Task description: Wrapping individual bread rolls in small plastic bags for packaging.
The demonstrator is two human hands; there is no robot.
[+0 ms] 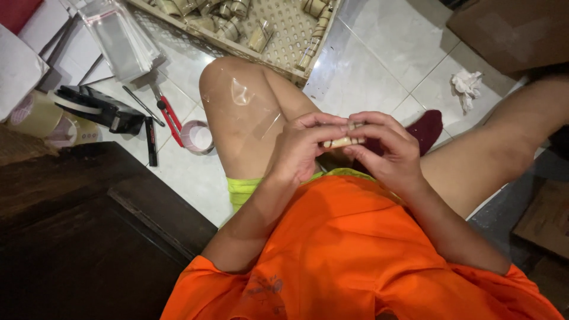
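My left hand [302,145] and my right hand [388,148] meet in front of my chest, above my lap. Both pinch a small pale, stick-like piece [344,141] between fingertips and thumbs; most of it is hidden by the fingers. A clear plastic sleeve [249,104] lies over my left knee. I sit on a white tiled floor [379,65] in an orange shirt.
A slatted crate [284,44] with several small wrapped bundles stands ahead. To the left lie a stack of clear bags [121,38], a black tape dispenser [98,106], red-handled cutters [169,118] and tape rolls [195,136]. Dark wooden furniture [77,237] is at lower left, a crumpled tissue [467,86] at right.
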